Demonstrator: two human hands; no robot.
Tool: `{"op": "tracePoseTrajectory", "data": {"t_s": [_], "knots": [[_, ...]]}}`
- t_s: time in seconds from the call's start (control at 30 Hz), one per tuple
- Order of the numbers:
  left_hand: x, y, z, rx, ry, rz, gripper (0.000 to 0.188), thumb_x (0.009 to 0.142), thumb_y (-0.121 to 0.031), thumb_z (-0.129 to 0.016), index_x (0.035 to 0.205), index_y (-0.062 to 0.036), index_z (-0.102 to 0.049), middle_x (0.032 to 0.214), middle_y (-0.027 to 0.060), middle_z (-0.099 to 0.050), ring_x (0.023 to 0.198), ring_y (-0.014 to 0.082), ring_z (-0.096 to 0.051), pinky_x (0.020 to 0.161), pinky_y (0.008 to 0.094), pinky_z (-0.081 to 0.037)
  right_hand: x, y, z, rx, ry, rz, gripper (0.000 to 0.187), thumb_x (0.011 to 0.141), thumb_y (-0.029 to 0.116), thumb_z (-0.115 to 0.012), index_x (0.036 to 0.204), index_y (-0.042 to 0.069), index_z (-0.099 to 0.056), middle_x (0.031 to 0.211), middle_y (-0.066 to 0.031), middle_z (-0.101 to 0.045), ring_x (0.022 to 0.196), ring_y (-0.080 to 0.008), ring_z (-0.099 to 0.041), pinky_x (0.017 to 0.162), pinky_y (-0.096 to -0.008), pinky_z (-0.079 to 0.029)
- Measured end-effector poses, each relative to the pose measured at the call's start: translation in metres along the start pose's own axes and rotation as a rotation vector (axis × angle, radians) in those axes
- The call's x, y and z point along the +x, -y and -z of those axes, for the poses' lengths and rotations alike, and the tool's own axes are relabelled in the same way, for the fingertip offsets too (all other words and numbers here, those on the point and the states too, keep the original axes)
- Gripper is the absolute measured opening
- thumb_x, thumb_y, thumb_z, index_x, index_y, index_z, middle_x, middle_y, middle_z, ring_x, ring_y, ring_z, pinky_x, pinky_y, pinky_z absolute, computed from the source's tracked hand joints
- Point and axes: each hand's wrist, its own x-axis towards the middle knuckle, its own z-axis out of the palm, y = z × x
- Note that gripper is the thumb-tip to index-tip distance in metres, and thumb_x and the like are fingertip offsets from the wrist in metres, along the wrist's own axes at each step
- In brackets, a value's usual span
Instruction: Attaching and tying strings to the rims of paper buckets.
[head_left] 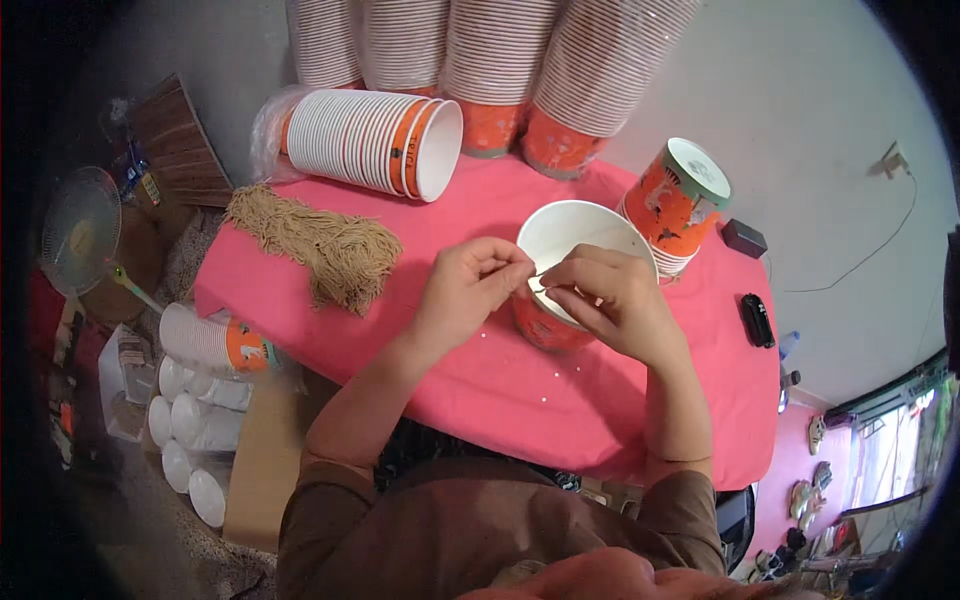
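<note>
A large orange-and-white paper bucket [550, 330] stands upright on the pink cloth, its white inside facing me. My left hand [470, 290] is at the near left of its rim, thumb and forefinger pinched together. My right hand [625, 305] reaches over the near right of the rim, also pinched. A short bit of thin string [538, 286] shows between both sets of fingertips at the rim. Whether it passes through the bucket's wall cannot be made out. To the left lies a bundle of tan strings [325, 245].
Bucket stacks in clear plastic [495, 50] stand at the back, with another stack [350, 140] on its side. An upturned bucket stack [680, 195], a dark box [744, 238] and a black object [757, 320] are right. A cardboard box [265, 460] with wrapped buckets stands lower left.
</note>
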Motion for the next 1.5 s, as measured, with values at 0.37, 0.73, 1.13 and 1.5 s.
{"op": "tracePoseTrajectory", "data": {"t_s": [0.37, 0.73, 1.13, 1.5], "knots": [[-0.01, 0.003, -0.004, -0.146, 0.133, 0.199, 0.018, 0.094, -0.017, -0.057, 0.096, -0.0007, -0.064, 0.075, 0.0005, -0.061, 0.057, 0.0027, -0.044, 0.05, 0.0185, -0.035, 0.01, -0.005, -0.009, -0.005, -0.068, -0.161, 0.013, 0.08, 0.008, -0.068, 0.091, 0.003, -0.064, 0.082, -0.0109, -0.061, 0.06, -0.0241, -0.059, 0.054, -0.0342, -0.046], [-0.006, 0.004, 0.003, -0.447, 0.155, 0.333, 0.016, 0.094, -0.019, -0.058, 0.098, -0.0041, -0.062, 0.075, -0.0006, -0.059, 0.053, 0.0003, -0.036, 0.046, 0.0154, -0.025, 0.004, -0.008, -0.011, -0.061, -0.085, 0.028, 0.014, 0.073, 0.005, -0.072, 0.085, 0.005, -0.064, 0.079, -0.0078, -0.063, 0.063, -0.0239, -0.061, 0.055, -0.0335, -0.047], [-0.013, 0.019, 0.004, -0.046, 0.094, -0.044, 0.013, 0.093, -0.008, -0.058, 0.104, -0.0017, -0.062, 0.084, -0.0032, -0.059, 0.071, 0.0035, -0.052, 0.062, 0.0191, -0.043, -0.001, -0.007, 0.001, -0.067, -0.133, 0.042, 0.01, 0.077, 0.003, -0.068, 0.082, 0.002, -0.06, 0.078, -0.0099, -0.062, 0.068, -0.0273, -0.061, 0.059, -0.0353, -0.047], [-0.02, 0.014, -0.001, -0.293, 0.129, 0.134, 0.013, 0.094, -0.012, -0.056, 0.104, -0.0053, -0.061, 0.074, -0.0081, -0.049, 0.06, 0.0004, -0.04, 0.051, 0.0173, -0.032, 0.009, -0.003, -0.023, -0.047, -0.086, -0.012, 0.008, 0.078, 0.008, -0.069, 0.08, 0.004, -0.062, 0.075, -0.009, -0.059, 0.066, -0.027, -0.06, 0.058, -0.0365, -0.047]]}}
